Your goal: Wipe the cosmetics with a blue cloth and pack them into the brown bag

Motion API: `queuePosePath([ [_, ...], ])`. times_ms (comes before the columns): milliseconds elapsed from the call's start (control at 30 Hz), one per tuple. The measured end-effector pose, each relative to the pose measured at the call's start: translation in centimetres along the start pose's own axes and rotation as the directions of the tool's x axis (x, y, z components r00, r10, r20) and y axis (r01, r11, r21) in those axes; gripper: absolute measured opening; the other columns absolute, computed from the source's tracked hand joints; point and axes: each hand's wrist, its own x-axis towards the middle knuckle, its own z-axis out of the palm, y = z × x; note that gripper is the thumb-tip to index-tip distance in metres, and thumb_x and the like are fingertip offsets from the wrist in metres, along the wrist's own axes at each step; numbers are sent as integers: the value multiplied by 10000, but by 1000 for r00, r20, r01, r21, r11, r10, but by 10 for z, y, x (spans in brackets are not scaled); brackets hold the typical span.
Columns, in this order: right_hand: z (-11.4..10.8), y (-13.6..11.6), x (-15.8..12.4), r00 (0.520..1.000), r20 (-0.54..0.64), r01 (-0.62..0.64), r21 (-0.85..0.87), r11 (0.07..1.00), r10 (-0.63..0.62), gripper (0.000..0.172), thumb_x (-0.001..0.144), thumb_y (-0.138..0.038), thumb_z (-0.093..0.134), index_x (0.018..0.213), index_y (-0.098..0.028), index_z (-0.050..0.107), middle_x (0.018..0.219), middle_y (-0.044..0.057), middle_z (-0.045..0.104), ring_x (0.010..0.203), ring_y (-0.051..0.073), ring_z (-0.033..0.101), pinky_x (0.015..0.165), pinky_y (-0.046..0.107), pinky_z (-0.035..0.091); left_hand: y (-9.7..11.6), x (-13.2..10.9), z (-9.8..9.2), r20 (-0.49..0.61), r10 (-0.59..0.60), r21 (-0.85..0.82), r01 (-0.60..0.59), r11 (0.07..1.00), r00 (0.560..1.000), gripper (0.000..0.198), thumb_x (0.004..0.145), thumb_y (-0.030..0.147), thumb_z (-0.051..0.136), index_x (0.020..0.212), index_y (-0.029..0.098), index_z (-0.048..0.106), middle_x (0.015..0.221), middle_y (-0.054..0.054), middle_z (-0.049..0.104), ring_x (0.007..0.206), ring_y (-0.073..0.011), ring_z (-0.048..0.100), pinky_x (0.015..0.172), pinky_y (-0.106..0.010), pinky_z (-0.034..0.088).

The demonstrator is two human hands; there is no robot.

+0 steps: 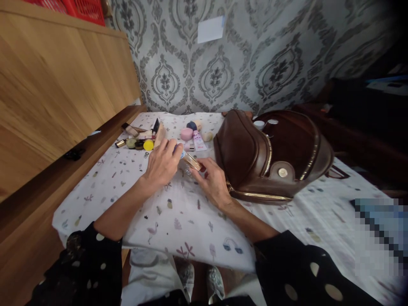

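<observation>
The bottle [192, 162] is grasped at its ends by the left hand [162, 163] and right hand [213, 180], just above the sheet [178, 214] beside the bag [242, 148] (cosmetics [186, 134] lie behind), and is probably best kept low and steadied by both.

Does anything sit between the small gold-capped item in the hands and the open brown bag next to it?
Nothing visible does. The left hand and right hand hold the gold-capped item; only bare cloth lies between it and the brown bag. The pink tube lies farther back, off that line.
</observation>
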Motion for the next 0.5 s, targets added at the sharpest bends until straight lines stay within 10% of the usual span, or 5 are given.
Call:
queuePosePath([
  [500,0,-1,2,1000,17,-22,-11,1000,22,111,784,-202,585,882,-192,637,820,41,608,702,180,551,668,298,470,31,-9,-8,-70,199,-13,-200,980,978,333,993,120,345,1123,105,651,1035,-135,664,931,-257,583,692,-363,491],
])
